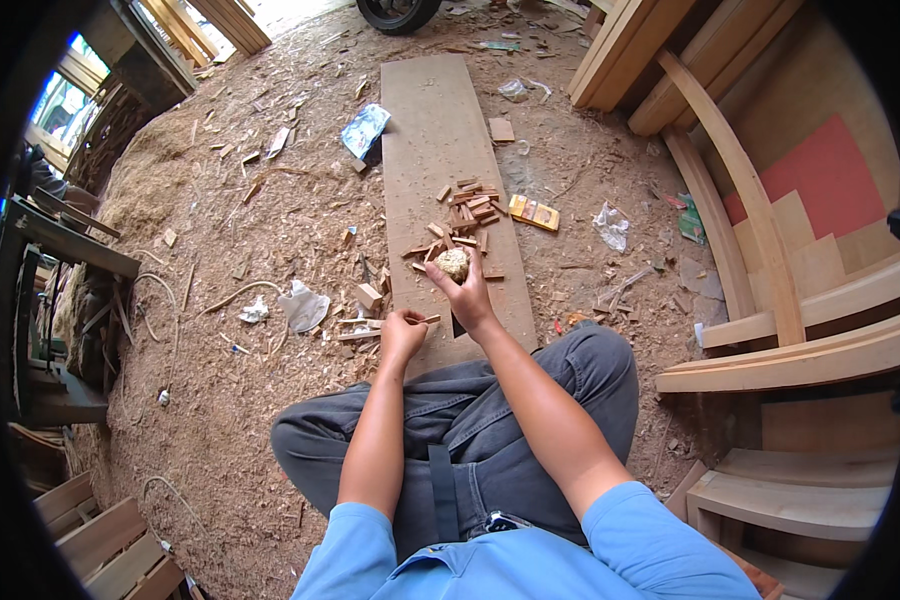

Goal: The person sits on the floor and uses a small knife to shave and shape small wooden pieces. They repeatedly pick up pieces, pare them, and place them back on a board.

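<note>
place: woodworking shop | sawdust floor (220, 400) | stacked timber (660, 50) | curved planks (750, 200)

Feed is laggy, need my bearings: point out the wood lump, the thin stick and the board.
Wood lump (454, 263): head view, on its rounded top above the right hand's fingers.
Thin stick (429, 320): head view, on its free end beside the left hand.
Board (432, 120): head view, on its bare far half.

a sawdust-covered floor (250, 400) is spreading across the workshop, with wood scraps and crumpled plastic lying about. a long flat board (440, 130) is lying on it. curved wooden frame pieces (750, 200) are leaning at the right, planks (630, 40) are stacking behind them, and daylight is coming in at a window (60, 100) upper left.
</note>
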`<state>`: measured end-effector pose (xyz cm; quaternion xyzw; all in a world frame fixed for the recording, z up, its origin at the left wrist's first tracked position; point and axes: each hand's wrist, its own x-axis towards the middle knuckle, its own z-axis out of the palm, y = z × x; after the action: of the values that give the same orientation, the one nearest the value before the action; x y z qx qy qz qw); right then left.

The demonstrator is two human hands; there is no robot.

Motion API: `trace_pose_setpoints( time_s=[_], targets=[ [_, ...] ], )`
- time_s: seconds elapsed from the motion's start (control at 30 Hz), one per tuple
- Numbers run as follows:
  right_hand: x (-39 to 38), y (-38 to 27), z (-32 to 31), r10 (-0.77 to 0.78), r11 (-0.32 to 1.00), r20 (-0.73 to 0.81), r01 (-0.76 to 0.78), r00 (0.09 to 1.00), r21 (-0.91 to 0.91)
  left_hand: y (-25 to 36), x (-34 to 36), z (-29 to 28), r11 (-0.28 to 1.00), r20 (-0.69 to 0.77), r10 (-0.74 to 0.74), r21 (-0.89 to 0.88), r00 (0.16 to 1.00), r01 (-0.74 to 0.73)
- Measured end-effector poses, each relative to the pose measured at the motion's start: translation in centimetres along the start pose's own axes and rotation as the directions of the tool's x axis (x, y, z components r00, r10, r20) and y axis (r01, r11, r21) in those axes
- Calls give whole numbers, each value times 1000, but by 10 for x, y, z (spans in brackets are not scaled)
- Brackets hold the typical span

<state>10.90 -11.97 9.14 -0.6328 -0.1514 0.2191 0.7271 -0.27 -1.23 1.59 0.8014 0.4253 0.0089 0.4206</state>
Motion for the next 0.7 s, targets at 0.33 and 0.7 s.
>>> trace_pose_setpoints(
  time_s=[0.33, 0.7],
  targets=[
    [9, 20, -3, 107, 994, -128, -109, 986, -10, 5, -3, 1, 996, 103, 80, -33, 991, -77],
    [-1, 17, 1, 191, 964, -5, -186, 982, 192, -4, 1, 4, 997, 167, -10, 76, 986, -3]
  ],
)
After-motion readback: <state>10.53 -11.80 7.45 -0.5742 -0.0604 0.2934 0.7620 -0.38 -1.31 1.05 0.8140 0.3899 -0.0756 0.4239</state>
